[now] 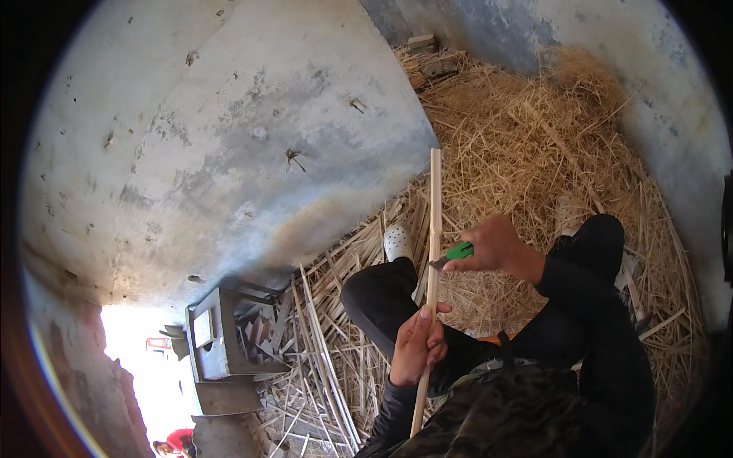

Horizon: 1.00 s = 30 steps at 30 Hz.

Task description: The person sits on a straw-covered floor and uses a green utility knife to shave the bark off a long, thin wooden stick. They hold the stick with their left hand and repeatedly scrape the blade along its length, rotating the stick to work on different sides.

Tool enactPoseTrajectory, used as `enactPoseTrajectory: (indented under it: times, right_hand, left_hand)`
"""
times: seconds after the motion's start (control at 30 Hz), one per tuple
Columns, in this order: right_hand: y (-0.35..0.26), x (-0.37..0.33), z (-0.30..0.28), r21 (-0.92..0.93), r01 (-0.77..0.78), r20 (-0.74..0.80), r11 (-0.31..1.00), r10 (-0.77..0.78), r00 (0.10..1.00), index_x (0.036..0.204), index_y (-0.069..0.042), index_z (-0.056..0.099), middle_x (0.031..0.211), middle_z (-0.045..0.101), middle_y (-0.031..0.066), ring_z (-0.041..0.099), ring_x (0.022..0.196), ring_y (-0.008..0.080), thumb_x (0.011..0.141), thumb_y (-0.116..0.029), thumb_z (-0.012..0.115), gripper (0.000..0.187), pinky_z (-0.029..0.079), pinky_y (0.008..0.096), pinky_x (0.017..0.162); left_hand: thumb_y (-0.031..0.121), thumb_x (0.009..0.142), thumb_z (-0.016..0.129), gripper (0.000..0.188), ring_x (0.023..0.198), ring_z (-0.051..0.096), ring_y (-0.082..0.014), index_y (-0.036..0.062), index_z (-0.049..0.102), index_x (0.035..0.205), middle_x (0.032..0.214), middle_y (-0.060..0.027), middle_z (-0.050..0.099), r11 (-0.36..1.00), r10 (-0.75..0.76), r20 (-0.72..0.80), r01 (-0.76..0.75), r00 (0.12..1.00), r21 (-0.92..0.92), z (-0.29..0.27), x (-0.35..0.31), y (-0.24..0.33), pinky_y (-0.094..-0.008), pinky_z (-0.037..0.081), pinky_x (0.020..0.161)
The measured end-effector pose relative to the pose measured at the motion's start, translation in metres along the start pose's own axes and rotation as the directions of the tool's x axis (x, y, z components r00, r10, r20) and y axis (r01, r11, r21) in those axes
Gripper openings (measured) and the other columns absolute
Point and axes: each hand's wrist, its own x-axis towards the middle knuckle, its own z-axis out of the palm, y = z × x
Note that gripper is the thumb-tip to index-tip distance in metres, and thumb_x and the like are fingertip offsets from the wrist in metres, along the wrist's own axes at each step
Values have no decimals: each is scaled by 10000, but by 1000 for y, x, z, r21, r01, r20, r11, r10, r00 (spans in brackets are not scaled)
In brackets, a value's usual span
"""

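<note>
My left hand (416, 347) is closed around the lower part of a long, pale wooden strip (436, 187), which points up and away in front of me. In my right hand (496, 246) is a green-handled utility knife (460, 251). Its blade end meets the strip's right side, a little above my left hand. Just above the blade the strip's edge looks notched or uneven. A white clog (398, 243) with holes shows on my left foot, and my bent legs in dark trousers lie on both sides of the strip.
Loose straw (534, 145) is heaped ahead against the walls. Long wooden strips (324, 359) lie strewn to the left, beside a worn cabinet (217, 336) with wood scraps. A stained wall (229, 137) fills the upper left. By the bright doorway is a person in red (180, 440).
</note>
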Motion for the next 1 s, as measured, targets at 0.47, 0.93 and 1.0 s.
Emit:
enactPoseTrajectory:
  times: [0.47,0.93,1.0]
  right_hand:
    - [53,21,0,-127,-1,-97,992,-12,995,437,-125,400,365,325,2,355,294,161,607,-947,426,839,301,333,342]
    - [131,12,45,-378,-221,-214,899,147,966,464,-111,445,388,331,0,366,335,149,720,-885,399,816,319,318,373]
    - [123,34,2,-147,-449,-98,881,438,893,478,-120,475,398,342,-12,359,343,137,752,-862,390,795,314,310,367]
  left_hand:
    - [329,1049,308,368,410,278,-38,7,467,1129,620,49,315,998,-55,24,55,998,-14,-1,15,0,-203,310,443]
    - [335,1044,332,366,395,281,-42,7,476,1118,603,45,322,981,-109,127,127,986,-146,-41,-10,-15,-210,309,422]
    - [335,1038,343,368,370,275,-48,7,483,1126,581,53,316,995,-101,-87,100,991,-15,-22,-36,-7,-217,297,408]
